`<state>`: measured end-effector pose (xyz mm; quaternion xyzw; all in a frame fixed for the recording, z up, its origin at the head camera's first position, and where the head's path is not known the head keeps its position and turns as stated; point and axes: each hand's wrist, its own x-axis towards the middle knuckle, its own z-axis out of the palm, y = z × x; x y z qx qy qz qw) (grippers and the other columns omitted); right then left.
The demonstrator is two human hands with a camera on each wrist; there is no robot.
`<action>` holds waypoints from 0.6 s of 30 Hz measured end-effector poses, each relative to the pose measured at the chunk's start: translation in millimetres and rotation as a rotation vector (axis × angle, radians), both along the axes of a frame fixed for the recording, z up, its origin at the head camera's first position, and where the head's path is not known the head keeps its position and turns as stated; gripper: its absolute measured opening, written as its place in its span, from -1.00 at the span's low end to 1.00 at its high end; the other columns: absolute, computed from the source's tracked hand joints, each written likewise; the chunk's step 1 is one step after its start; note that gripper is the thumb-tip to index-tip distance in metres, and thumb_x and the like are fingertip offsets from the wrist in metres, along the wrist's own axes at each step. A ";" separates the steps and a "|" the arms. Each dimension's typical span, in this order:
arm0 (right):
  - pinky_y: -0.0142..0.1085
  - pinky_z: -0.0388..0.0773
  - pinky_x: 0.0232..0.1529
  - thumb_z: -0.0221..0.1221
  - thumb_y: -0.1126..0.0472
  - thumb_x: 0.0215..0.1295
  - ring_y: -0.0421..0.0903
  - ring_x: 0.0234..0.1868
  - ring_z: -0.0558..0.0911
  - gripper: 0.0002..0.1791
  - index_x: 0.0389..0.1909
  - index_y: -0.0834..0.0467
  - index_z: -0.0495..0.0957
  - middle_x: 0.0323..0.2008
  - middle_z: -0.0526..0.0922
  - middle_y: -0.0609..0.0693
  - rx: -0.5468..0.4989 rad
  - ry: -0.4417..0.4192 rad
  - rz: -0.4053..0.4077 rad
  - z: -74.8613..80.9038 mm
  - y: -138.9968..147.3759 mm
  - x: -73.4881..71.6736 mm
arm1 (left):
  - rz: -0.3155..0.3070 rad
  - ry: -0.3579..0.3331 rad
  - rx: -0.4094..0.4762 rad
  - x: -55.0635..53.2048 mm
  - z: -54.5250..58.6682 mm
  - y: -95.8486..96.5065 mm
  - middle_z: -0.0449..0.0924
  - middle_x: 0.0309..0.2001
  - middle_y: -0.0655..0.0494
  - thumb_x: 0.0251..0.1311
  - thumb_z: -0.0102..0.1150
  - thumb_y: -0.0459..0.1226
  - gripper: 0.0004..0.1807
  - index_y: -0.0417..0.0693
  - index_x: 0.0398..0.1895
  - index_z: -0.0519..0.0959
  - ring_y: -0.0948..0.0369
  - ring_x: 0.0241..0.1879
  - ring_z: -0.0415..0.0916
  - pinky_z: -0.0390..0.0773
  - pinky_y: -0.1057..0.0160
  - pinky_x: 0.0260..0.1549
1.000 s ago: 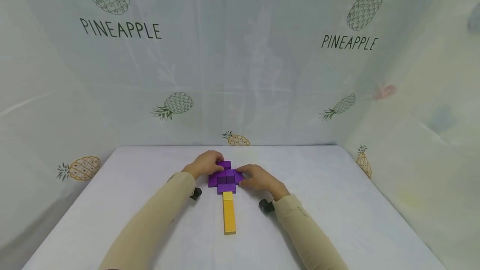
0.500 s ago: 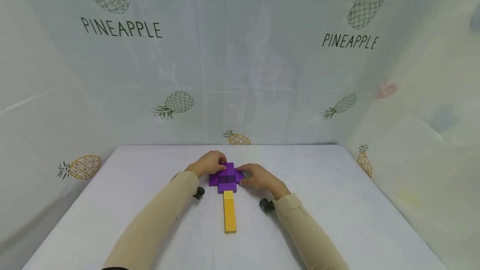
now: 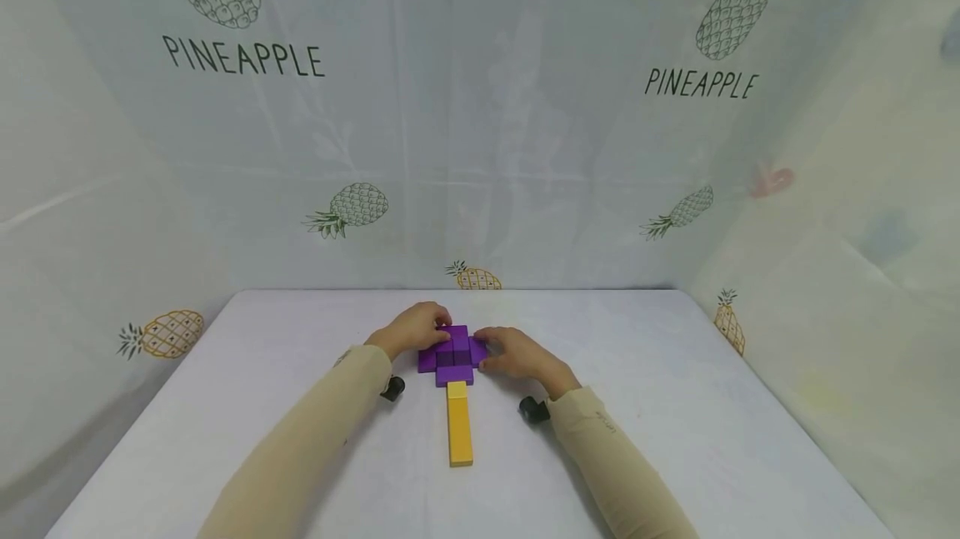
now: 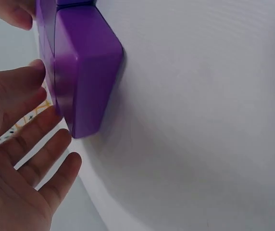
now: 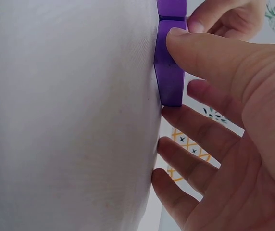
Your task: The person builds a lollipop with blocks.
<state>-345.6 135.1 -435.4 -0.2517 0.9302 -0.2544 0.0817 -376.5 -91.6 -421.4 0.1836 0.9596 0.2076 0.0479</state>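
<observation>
Purple blocks lie together in a flat cluster on the white table, with a wide purple block [image 3: 454, 375] at its near side. From the left, my left hand [image 3: 412, 327] reaches over the cluster and pinches the far purple block [image 3: 460, 331] between thumb and index finger. Its other fingers spread loosely beside a slant-sided purple block [image 4: 96, 72] in the left wrist view. On the opposite side, my right hand [image 3: 521, 358] grips the right-hand purple block [image 5: 169, 82], thumb on its face and fingertips at its far end. Below the cluster, a yellow strip [image 3: 460, 431] points toward me.
The white table [image 3: 600, 456] ends at a hanging pineapple-print sheet [image 3: 480, 147] behind and at both sides. A black wrist camera [image 3: 393, 387] sits under the left cuff, and another black camera [image 3: 533, 410] under the right cuff.
The far purple block has shifted slightly right along the cluster's far side, with my left hand following it. Over the last half second little moves; the right hand keeps its place.
</observation>
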 end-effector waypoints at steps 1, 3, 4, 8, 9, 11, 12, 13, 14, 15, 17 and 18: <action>0.00 0.20 0.33 0.29 0.11 0.20 0.04 0.34 0.31 -0.36 0.32 0.04 0.37 0.28 0.42 0.01 -0.002 -0.001 0.001 0.2 -0.1 -0.1 | 0.003 0.005 0.000 0.5 0.0 -1.9 0.58 -0.09 0.08 0.21 0.26 -0.16 -0.71 -0.01 -0.03 0.61 0.13 -0.06 0.48 0.44 0.08 0.10; 0.00 0.19 0.33 0.30 0.10 0.19 0.04 0.34 0.30 -0.32 0.35 0.04 0.33 0.29 0.40 0.01 0.001 -0.004 0.000 0.1 -0.1 -0.9 | 0.007 0.024 0.003 1.5 -0.2 -6.7 0.57 -0.08 0.09 0.20 0.26 -0.15 -0.71 0.00 -0.03 0.61 0.13 -0.03 0.47 0.43 0.08 0.11; 0.00 0.19 0.33 0.30 0.09 0.19 0.04 0.34 0.30 -0.31 0.35 0.04 0.32 0.30 0.40 0.01 0.000 -0.005 -0.001 0.2 -0.1 -0.9 | 0.003 0.034 0.008 2.2 -0.6 -9.9 0.57 -0.08 0.10 0.19 0.27 -0.14 -0.70 0.00 -0.03 0.61 0.12 -0.02 0.47 0.43 0.08 0.11; -0.01 0.19 0.33 0.30 0.09 0.18 0.04 0.34 0.31 -0.29 0.36 0.05 0.31 0.29 0.41 0.02 -0.006 -0.002 0.009 -1.4 0.8 -0.8 | -0.024 0.075 0.008 11.0 -0.3 -23.2 0.56 -0.09 0.11 0.17 0.28 -0.16 -0.70 -0.01 -0.04 0.61 0.12 0.00 0.46 0.42 0.08 0.11; -0.02 0.20 0.33 0.30 0.09 0.18 0.04 0.34 0.31 -0.29 0.36 0.06 0.31 0.28 0.41 0.02 -0.008 0.000 0.014 -2.3 1.1 -0.4 | -0.030 0.083 0.004 14.5 -0.2 -27.1 0.56 -0.09 0.11 0.17 0.29 -0.16 -0.70 -0.01 -0.04 0.61 0.12 0.01 0.46 0.42 0.08 0.10; -0.02 0.20 0.33 0.30 0.08 0.16 0.04 0.33 0.31 -0.28 0.36 0.07 0.30 0.28 0.41 0.03 -0.005 0.006 0.019 -4.0 2.2 0.4 | -0.038 0.093 -0.003 23.1 0.8 -35.3 0.56 -0.08 0.11 0.17 0.29 -0.16 -0.69 -0.01 -0.03 0.61 0.11 0.02 0.45 0.42 0.06 0.11; -0.02 0.20 0.33 0.30 0.08 0.16 0.05 0.34 0.30 -0.27 0.36 0.07 0.30 0.29 0.40 0.04 -0.006 0.003 0.017 -4.3 2.9 0.8 | -0.043 0.105 -0.007 27.1 0.7 -40.1 0.55 -0.07 0.11 0.17 0.29 -0.16 -0.68 -0.02 -0.02 0.60 0.10 0.03 0.44 0.42 0.05 0.11; -0.02 0.20 0.33 0.30 0.07 0.16 0.05 0.35 0.29 -0.27 0.36 0.07 0.29 0.30 0.39 0.04 -0.003 0.001 0.013 -4.3 3.8 1.2 | -0.042 0.112 -0.005 31.8 0.8 -45.3 0.55 -0.07 0.11 0.17 0.29 -0.15 -0.68 -0.01 -0.02 0.60 0.09 0.03 0.44 0.42 0.04 0.11; -0.01 0.20 0.33 0.30 0.06 0.16 0.06 0.35 0.29 -0.26 0.36 0.07 0.29 0.31 0.38 0.04 -0.003 -0.004 0.008 -4.0 5.1 2.0 | -0.041 0.118 -0.005 36.4 1.3 -50.8 0.55 -0.06 0.11 0.17 0.29 -0.15 -0.67 -0.01 -0.01 0.60 0.09 0.05 0.44 0.42 0.03 0.11; -0.01 0.20 0.33 0.30 0.05 0.16 0.06 0.35 0.29 -0.26 0.36 0.07 0.30 0.31 0.37 0.05 -0.003 -0.004 0.004 -3.4 6.5 2.9 | -0.047 0.131 -0.004 40.9 1.7 -56.9 0.55 -0.05 0.10 0.17 0.29 -0.15 -0.67 -0.02 -0.01 0.59 0.07 0.05 0.43 0.42 0.01 0.11; 0.02 0.21 0.32 0.30 0.02 0.16 0.08 0.35 0.28 -0.27 0.35 0.06 0.31 0.32 0.36 0.05 -0.004 -0.016 -0.014 -1.0 10.5 5.0 | -0.054 0.158 0.002 50.2 2.6 -69.4 0.55 -0.05 0.08 0.16 0.29 -0.16 -0.67 -0.04 -0.02 0.59 0.05 0.06 0.44 0.43 0.00 0.09; 0.02 0.21 0.32 0.30 0.01 0.16 0.08 0.35 0.28 -0.28 0.35 0.05 0.32 0.32 0.36 0.04 -0.002 -0.019 -0.023 0.6 13.1 5.9 | -0.055 0.169 0.006 55.0 3.3 -75.6 0.55 -0.05 0.07 0.16 0.29 -0.16 -0.67 -0.05 -0.02 0.59 0.04 0.06 0.44 0.43 -0.01 0.09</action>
